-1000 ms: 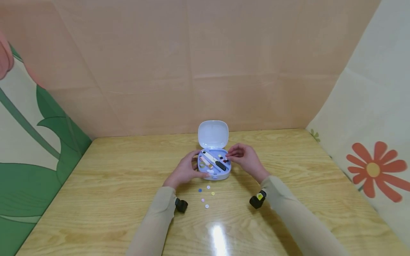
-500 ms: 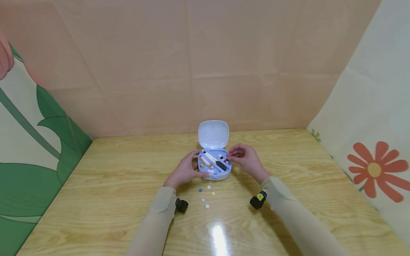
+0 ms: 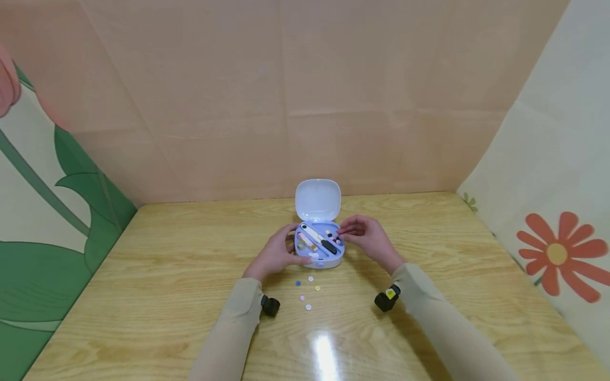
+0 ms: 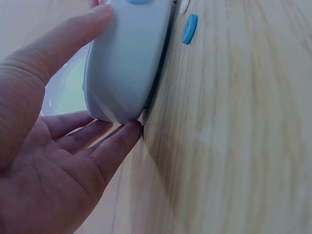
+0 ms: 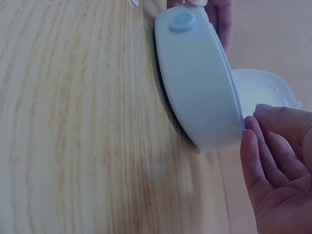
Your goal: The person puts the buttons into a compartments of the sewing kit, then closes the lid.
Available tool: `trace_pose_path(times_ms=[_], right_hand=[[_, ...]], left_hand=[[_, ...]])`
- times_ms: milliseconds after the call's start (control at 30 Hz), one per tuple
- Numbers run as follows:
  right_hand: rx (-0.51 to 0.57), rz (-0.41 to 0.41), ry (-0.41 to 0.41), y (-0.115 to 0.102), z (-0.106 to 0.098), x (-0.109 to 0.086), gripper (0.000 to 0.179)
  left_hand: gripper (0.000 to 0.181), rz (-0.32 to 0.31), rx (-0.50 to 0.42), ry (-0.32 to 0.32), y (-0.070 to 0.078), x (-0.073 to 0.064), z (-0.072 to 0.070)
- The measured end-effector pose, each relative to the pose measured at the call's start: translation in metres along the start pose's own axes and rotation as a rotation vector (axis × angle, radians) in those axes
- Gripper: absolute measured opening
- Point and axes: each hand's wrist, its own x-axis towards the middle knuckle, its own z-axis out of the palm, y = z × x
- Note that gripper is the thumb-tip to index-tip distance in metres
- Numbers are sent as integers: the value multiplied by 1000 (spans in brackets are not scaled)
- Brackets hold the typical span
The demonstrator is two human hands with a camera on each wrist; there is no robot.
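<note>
A pale blue and white sewing box stands on the table with its hinged lid raised. My left hand grips its left side, thumb at the front edge and fingertips low on the side wall. Over the right rim, my right hand brings thumb and fingertips close together beside the small buttons in the right compartment. I cannot tell whether anything is between those fingertips. A long white tool with a black end lies diagonally across the tray, and small pink and yellowish items are left of it.
On the table in front of the box lie several loose buttons, among them a blue one, a yellow one and a white one. A peach backdrop rises behind the table's far edge.
My right wrist has shifted slightly to the right, with its fingertips still at the box's right rim. The left hand, the box and the loose buttons keep their places.
</note>
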Motion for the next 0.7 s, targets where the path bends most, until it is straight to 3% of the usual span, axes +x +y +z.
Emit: trace_pose_path(times_ms=[267, 700], right_hand=[[37, -41, -50, 0, -5, -3, 26], [108, -43, -86, -15, -14, -14, 32]], left_hand=[[89, 10, 20, 27, -28, 14, 2], [89, 9, 44, 38, -29, 14, 1]])
